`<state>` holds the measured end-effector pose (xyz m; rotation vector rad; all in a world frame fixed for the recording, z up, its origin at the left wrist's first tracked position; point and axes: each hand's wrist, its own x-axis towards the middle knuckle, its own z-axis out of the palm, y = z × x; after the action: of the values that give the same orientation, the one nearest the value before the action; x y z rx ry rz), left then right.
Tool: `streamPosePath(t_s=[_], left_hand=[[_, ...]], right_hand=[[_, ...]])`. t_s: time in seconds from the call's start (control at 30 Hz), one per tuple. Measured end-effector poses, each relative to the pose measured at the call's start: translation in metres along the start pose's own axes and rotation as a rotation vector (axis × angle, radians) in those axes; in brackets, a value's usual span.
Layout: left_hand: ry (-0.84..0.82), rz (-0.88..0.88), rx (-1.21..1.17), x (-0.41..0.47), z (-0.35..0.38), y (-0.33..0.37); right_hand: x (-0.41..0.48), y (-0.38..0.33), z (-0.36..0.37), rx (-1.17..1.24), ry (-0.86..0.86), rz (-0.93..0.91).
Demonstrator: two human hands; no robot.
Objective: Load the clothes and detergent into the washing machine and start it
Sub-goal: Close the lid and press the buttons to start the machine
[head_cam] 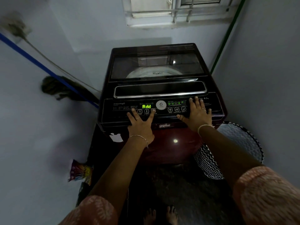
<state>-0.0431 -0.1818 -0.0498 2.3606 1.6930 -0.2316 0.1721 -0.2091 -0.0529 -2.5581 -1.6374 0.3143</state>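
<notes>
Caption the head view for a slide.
Both hands, left and right, rest on the washing machine panel; display reads "Add".

Dark maroon top-loading washing machine (162, 88) set in corner, under barred window (177, 10). Left hand (140, 123) laid flat on control panel (162, 108) left part, right hand (197, 113) on right part. Blue-handled mop (53, 86) leaned at left wall. Zigzag-patterned laundry basket (233, 143) placed right of machine; printed plastic packet (80, 172) left, on floor.
</notes>
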Motion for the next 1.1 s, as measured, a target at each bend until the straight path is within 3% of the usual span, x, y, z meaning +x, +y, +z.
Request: streamPosePath(t_s=[0.27,0.5,0.6,0.67,0.83,1.1], left_hand=[[-0.080,-0.004,0.048,0.005,-0.018,0.010],[0.119,0.167,0.038,-0.003,-0.006,0.032],[0.238,0.278,-0.088,-0.003,-0.006,0.043],[0.217,0.316,-0.177,-0.002,-0.009,0.050],[0.106,0.265,-0.071,0.003,-0.011,0.055],[0.156,0.234,-0.063,0.000,-0.003,0.056]], right_hand=[[-0.004,-0.004,-0.002,0.014,0.052,0.002],[-0.023,-0.011,-0.001,-0.005,0.104,-0.083],[-0.026,0.000,-0.003,-0.046,0.072,-0.143],[-0.029,0.007,-0.002,-0.091,0.073,-0.181],[-0.032,0.010,0.000,-0.149,0.093,-0.204],[-0.034,0.013,-0.001,-0.135,0.077,-0.228]])
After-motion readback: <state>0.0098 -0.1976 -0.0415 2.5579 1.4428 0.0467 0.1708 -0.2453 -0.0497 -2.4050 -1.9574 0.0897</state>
